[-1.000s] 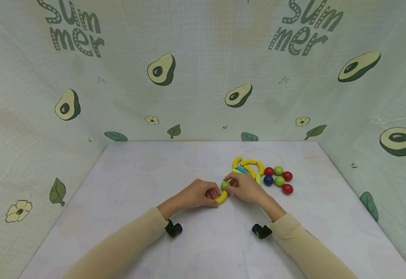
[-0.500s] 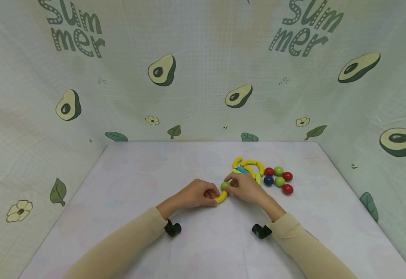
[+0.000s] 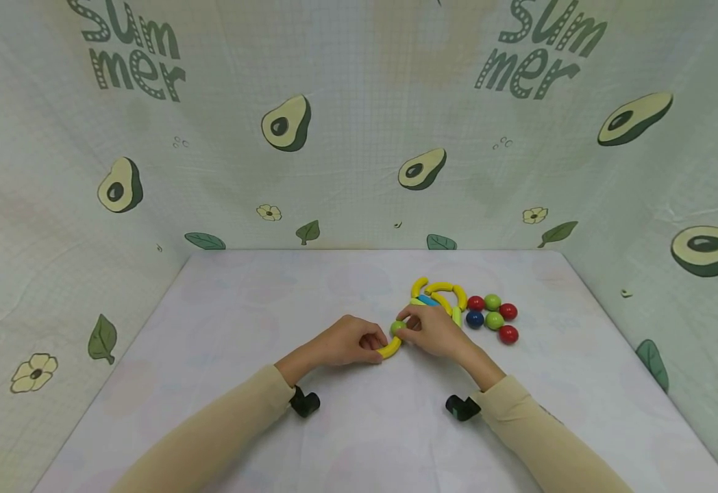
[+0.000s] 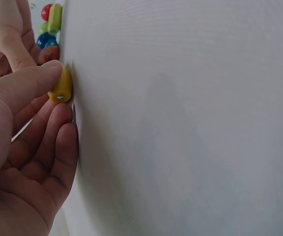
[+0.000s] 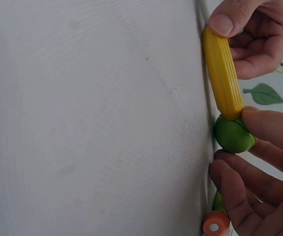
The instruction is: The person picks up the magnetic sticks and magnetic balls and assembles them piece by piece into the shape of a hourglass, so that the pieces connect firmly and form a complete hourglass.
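My left hand (image 3: 357, 341) pinches one end of a curved yellow rod (image 3: 390, 348) between thumb and fingers, low over the tabletop. In the left wrist view the near tip of this yellow rod (image 4: 61, 88) shows a small metal disc. My right hand (image 3: 431, 331) holds a green ball (image 3: 398, 327) between thumb and fingers. The right wrist view has the green ball (image 5: 234, 134) against the far end of the yellow rod (image 5: 222, 71), the right thumb at their joint. Just behind the right hand lie curved yellow rods (image 3: 439, 287) and a blue rod (image 3: 427, 300), partly covered.
Right of the rods stand loose balls: red (image 3: 508, 334), green (image 3: 494, 320) and dark blue (image 3: 474, 319). A light green rod (image 3: 456, 316) lies beside the right hand. In the right wrist view an orange piece (image 5: 215, 224) sits below the fingers. Patterned cloth surrounds the table.
My left hand has shifted very slightly left with its end of the yellow rod. The right hand keeps its place on the green ball, and the loose pieces lie as before.
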`<action>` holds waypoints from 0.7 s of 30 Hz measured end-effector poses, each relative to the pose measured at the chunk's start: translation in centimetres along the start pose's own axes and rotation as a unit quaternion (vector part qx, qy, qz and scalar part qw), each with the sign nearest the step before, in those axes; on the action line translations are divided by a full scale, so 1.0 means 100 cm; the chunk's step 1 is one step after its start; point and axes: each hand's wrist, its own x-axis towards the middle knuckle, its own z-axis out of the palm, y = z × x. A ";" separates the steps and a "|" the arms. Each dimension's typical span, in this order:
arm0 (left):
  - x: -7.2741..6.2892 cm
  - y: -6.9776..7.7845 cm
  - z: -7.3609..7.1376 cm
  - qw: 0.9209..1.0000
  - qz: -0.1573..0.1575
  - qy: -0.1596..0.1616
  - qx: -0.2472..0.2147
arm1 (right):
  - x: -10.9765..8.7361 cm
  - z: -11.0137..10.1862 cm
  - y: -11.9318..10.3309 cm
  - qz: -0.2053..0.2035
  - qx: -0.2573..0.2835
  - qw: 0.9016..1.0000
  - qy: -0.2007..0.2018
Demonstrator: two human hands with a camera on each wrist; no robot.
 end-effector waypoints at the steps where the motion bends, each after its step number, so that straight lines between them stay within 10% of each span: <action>1: 0.000 0.000 0.000 1.000 -0.001 0.000 0.002 | 0.000 0.000 0.000 0.000 0.000 1.000 0.000; 21: 0.000 -0.002 0.000 1.000 0.004 -0.002 0.003 | 0.001 0.000 0.000 0.000 -0.005 1.000 -0.004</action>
